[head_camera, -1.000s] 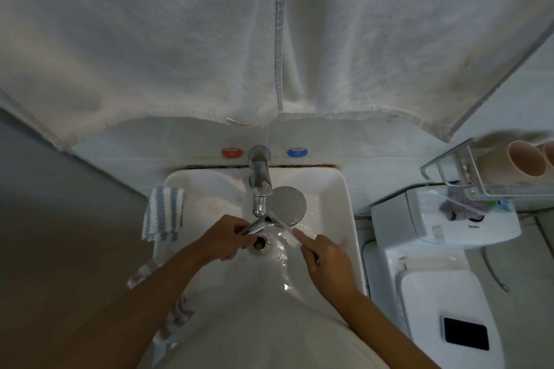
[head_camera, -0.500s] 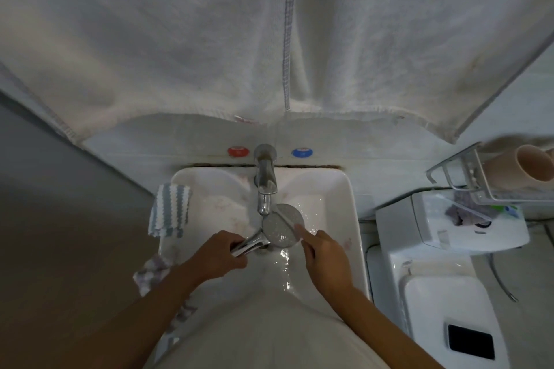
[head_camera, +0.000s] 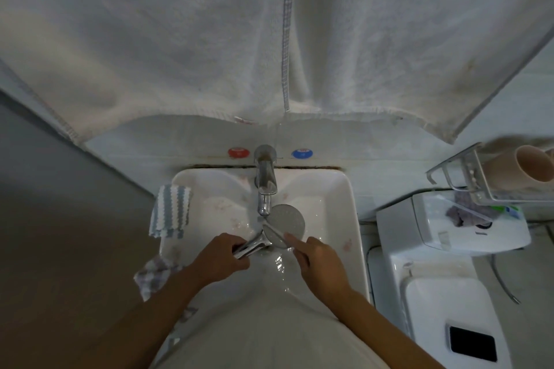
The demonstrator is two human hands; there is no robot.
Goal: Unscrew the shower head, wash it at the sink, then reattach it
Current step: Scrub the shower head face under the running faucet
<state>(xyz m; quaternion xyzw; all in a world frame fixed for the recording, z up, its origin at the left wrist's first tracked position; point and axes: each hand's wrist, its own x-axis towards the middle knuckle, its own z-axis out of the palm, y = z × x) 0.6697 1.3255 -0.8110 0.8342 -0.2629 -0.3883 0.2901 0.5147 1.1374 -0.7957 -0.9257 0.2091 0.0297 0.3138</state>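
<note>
A chrome shower head (head_camera: 287,222) with a round perforated face lies over the white sink (head_camera: 350,204), just under the tap spout (head_camera: 265,189). My left hand (head_camera: 221,257) grips its chrome handle, fingers curled round it. My right hand (head_camera: 317,260) reaches in from the right, its index finger extended and touching the near edge of the round face. Water runs down into the basin below the head.
A large white towel (head_camera: 209,39) hangs over the wall above the sink. A striped cloth (head_camera: 171,216) drapes over the sink's left rim, another cloth (head_camera: 153,275) below it. A toilet (head_camera: 443,293) with a dark phone (head_camera: 472,343) stands right, under a wire shelf with cups (head_camera: 521,171).
The shower head has moved a little away from me, so its face sits nearer the spout. My right index finger stays at the face's near edge.
</note>
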